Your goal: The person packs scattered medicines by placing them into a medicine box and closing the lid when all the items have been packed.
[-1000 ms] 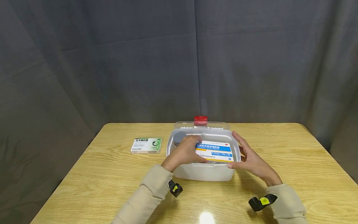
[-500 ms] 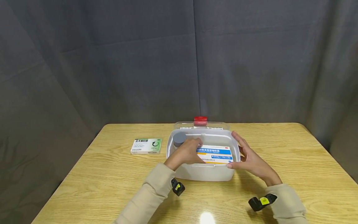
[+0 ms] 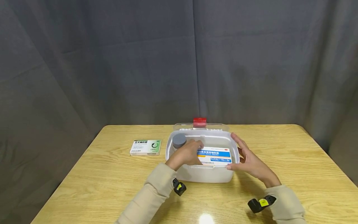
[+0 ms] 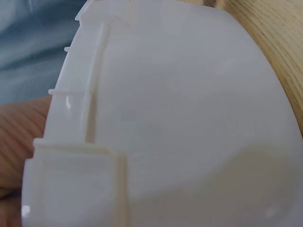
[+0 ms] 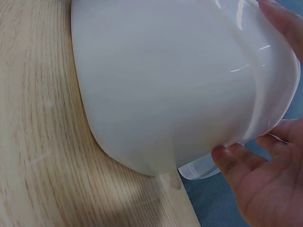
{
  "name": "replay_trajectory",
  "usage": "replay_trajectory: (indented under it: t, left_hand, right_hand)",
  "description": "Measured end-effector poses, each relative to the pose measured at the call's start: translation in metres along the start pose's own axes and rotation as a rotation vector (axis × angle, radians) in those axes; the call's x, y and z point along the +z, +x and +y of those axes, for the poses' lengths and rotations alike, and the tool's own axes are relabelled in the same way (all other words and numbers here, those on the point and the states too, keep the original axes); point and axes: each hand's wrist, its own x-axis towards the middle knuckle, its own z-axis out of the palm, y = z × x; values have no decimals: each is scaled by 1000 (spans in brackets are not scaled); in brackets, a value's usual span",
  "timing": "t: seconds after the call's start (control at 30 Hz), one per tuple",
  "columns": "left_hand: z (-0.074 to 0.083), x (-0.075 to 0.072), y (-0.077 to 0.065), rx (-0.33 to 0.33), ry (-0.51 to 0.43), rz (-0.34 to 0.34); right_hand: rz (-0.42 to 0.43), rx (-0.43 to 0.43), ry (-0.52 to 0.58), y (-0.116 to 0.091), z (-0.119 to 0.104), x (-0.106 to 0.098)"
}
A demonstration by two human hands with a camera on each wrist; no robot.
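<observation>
On the table stands a white plastic storage box (image 3: 204,175), its clear lid with the red handle (image 3: 199,122) swung back. Inside it, a white, blue and yellow medicine box (image 3: 218,153) lies low, partly behind the front rim. My left hand (image 3: 188,153) reaches over that rim and holds the medicine box's left end between thumb and fingers; the fingertips are hidden. Beside this hand, a grey-capped bottle (image 3: 179,140) is in the left end. My right hand (image 3: 250,163) grips the storage box's right end, thumb at the front rim. In the right wrist view its fingers (image 5: 229,161) touch the outer wall.
A small white and green medicine box (image 3: 145,147) lies flat on the wooden table (image 3: 106,180), left of the storage box. Behind the table's far edge hangs a dark grey curtain (image 3: 139,62). A black wrist camera (image 3: 179,187) sits on the left sleeve.
My left hand has lowered the white, blue and yellow medicine box deeper into the storage box. The right hand has kept its place at the right end.
</observation>
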Motion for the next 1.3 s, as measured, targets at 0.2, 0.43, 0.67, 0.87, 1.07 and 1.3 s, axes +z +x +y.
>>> replay_trajectory:
  t: [0.2,0.43,0.67,0.87,1.07,1.3]
  left_hand:
    - [-2,-2,-3,18,-6,7]
    - [-4,-5,-6,44,-91,39]
    - [-3,-9,-9,23,-175,71]
    - [-4,-13,-11,67,-247,131]
    - [-8,-20,-13,137,-334,207]
    - [-15,-26,-15,198,-408,364]
  right_hand:
    - [-4,5,11,2,3,0]
    - [-14,-7,5,3,3,-1]
    - [-11,-17,7,4,1,-2]
    - [-10,-19,18,2,-1,-5]
    - [-2,-4,4,1,-3,-6]
    - [2,11,-6,2,-3,-5]
